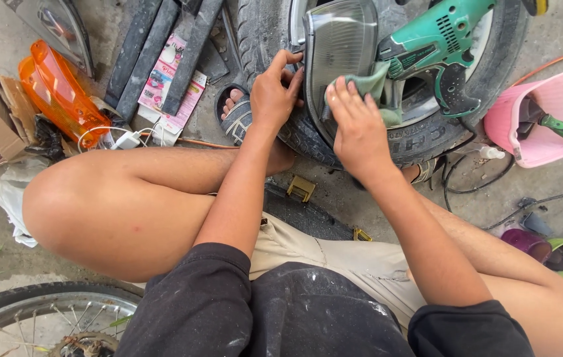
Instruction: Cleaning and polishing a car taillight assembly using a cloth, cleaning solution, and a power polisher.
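At upper centre, we gripped the headlight lens [341, 49] by its left edge with our left hand [273, 92], its long axis upright against the tyre [261, 33]; our right hand [359, 125], nearer its face, pressed a green cloth [368, 82] there.

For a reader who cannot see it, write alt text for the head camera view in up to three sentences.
A seated person's left hand steadies a clear headlamp lens propped on a car tyre while the right hand presses a green cloth against it. A green power tool lies on the wheel; a pink bucket sits right, an orange lens left.
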